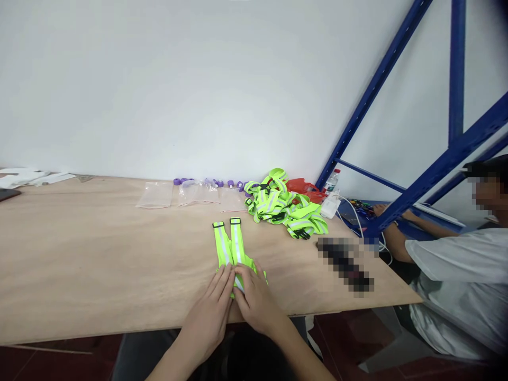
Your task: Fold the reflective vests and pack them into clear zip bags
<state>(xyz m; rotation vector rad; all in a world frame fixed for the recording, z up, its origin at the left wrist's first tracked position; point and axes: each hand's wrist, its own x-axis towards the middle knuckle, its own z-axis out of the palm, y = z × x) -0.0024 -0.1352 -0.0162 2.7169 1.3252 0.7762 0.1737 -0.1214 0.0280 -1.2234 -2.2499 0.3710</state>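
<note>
A fluorescent yellow-green reflective vest (223, 246), made of straps with silver stripes, lies near the table's front edge. Its two strap ends with black buckles point away from me, side by side. My left hand (212, 307) is closed on the near left part of the bundle, its fingers long and together over the straps, its thumb mostly hidden. From the right, my right hand (256, 299) grips the same bundle, with thumb and fingers around the folded fabric. Both hands cover much of the lower straps.
More reflective straps (273, 203) lie piled at the back right, beside a red plastic bag (304, 186), a bottle (332, 181) and a white charger (330, 205). Clear bags (155, 194) and purple rolls (218, 183) line the wall. A blue rack (375, 79) and a seated person (460, 264) are right.
</note>
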